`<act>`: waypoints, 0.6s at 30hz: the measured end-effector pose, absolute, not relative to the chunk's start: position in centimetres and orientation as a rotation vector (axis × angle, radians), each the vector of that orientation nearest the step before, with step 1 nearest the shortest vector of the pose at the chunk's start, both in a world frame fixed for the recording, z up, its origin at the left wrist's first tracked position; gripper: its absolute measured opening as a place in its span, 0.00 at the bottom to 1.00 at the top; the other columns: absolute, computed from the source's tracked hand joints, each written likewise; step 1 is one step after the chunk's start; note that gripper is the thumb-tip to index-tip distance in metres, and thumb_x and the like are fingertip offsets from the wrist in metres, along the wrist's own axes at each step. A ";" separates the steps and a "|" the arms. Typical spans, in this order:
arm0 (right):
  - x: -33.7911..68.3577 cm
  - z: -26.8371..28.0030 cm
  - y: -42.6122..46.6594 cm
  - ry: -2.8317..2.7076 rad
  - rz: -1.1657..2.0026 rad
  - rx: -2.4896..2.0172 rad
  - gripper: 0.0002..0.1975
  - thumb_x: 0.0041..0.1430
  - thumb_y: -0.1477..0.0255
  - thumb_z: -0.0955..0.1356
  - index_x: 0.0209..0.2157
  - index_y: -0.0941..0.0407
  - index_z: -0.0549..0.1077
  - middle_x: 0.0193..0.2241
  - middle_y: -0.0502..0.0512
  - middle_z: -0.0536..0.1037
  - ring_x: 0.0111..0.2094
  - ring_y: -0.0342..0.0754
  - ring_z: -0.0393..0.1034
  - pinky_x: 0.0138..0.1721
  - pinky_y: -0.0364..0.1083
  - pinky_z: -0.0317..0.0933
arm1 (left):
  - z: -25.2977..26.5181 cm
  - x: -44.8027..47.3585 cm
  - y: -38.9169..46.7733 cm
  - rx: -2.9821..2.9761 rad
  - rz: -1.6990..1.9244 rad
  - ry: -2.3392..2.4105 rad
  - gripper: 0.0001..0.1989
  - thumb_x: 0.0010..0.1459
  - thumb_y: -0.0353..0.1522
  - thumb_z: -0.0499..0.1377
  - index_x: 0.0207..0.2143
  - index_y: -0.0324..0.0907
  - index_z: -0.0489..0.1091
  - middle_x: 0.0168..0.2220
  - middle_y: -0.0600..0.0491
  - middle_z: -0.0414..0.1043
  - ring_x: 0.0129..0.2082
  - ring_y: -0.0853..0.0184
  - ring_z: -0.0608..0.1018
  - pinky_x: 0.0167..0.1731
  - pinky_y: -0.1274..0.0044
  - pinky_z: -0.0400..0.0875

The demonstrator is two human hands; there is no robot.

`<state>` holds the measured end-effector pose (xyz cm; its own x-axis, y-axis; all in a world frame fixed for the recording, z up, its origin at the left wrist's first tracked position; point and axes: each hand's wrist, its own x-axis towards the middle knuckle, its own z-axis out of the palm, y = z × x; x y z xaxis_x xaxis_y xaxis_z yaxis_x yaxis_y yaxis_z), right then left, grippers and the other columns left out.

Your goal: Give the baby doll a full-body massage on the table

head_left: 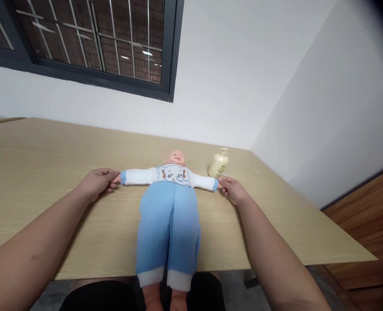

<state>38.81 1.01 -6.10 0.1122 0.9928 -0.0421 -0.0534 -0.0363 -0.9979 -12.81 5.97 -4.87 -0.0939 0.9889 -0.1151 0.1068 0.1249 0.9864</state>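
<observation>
A baby doll [170, 211] lies on its back on the table, head toward the wall. It wears blue trousers with white cuffs and a white top with an elephant face on the chest. Both its arms are stretched straight out to the sides. My left hand [100, 182] is closed round the doll's hand at the left, just past the blue sleeve cuff. At the right, my right hand [232, 190] pinches the doll's other hand. The doll's bare feet hang over the table's near edge, above my lap.
A cream pump bottle [218, 164] stands just behind my right hand. The wooden table [49, 155] reaches back to the white wall [243, 77], below a barred window [97, 39]. A thin pale strip [255, 169] lies near the table's right edge. Wood-grain panelling [369, 220] is at right.
</observation>
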 end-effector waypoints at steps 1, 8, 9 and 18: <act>38.8 -6.2 1.1 -1.059 1.166 -1.253 0.18 0.48 0.58 0.76 0.31 0.58 0.74 0.22 0.47 0.69 0.19 0.36 0.54 0.18 0.38 0.46 | -5.0 -12.9 6.1 1.142 1.119 1.400 0.17 0.47 0.39 0.69 0.33 0.35 0.73 0.20 0.55 0.69 0.19 0.75 0.68 0.18 0.84 0.64; 38.9 -5.6 1.0 -1.061 1.259 -1.236 0.17 0.52 0.65 0.74 0.42 0.59 0.78 0.26 0.53 0.74 0.21 0.39 0.61 0.22 0.41 0.56 | -5.2 -13.9 6.6 1.122 0.993 1.356 0.24 0.45 0.36 0.70 0.44 0.34 0.76 0.30 0.48 0.77 0.26 0.72 0.74 0.28 0.81 0.74; 38.9 -5.5 0.8 -1.072 1.295 -1.221 0.17 0.51 0.66 0.74 0.42 0.59 0.78 0.27 0.54 0.75 0.23 0.39 0.63 0.23 0.41 0.58 | -5.1 -14.1 6.5 1.126 0.968 1.345 0.26 0.43 0.35 0.71 0.46 0.34 0.75 0.33 0.47 0.78 0.27 0.72 0.75 0.30 0.82 0.75; 39.2 -5.5 0.7 -1.087 1.357 -1.217 0.17 0.40 0.70 0.81 0.30 0.59 0.75 0.27 0.53 0.77 0.24 0.39 0.65 0.27 0.40 0.62 | -5.1 -14.0 6.4 1.184 0.900 1.344 0.29 0.39 0.40 0.75 0.42 0.33 0.75 0.25 0.54 0.73 0.22 0.76 0.71 0.23 0.85 0.70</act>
<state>39.19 0.67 -5.55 -0.0224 0.9922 -0.1226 -0.0967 -0.1242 -0.9875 -13.97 6.45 -5.13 0.0754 0.9698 -0.2318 0.1554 0.2182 0.9635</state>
